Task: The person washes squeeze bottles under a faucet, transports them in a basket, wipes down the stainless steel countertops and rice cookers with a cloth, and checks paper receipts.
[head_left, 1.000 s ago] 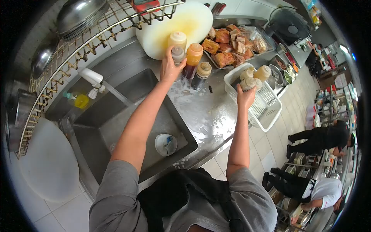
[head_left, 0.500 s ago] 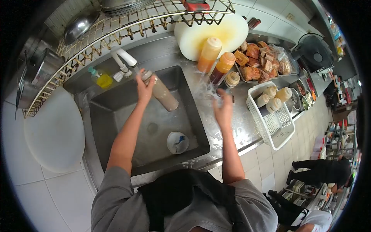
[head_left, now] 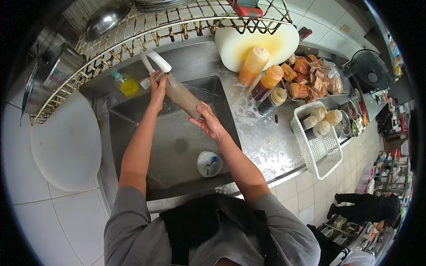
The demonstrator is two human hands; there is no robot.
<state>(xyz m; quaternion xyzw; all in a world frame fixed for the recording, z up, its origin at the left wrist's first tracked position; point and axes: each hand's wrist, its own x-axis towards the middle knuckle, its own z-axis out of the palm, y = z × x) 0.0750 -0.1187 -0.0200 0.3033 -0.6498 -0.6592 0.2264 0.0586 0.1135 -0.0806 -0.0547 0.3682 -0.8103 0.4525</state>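
Over the steel sink (head_left: 171,170), a cloudy, translucent squeeze bottle (head_left: 183,100) is tilted, its upper end under the white tap (head_left: 159,60). My left hand (head_left: 158,88) grips the bottle near that upper end. Around its lower end, my right hand (head_left: 208,123) is closed with the fingers against the base. Water seems to run over the bottle. On the sink floor lies a small white bowl (head_left: 209,164) with something blue in it. A pump bottle of yellow-green soap (head_left: 127,85) stands behind the sink, left of the tap.
Right of the sink stand an orange sauce bottle (head_left: 254,66), a dark red one (head_left: 267,82) and a black one (head_left: 271,103). Beyond are chunks of meat (head_left: 306,79) and a white basket (head_left: 326,167) holding several bottles. A wire rack (head_left: 171,29) overhangs the back. People work at far right.
My right hand has left the counter by the sauce bottles and taken hold of the squeeze bottle's lower end. The bottle has come up closer to the tap and tilted further.
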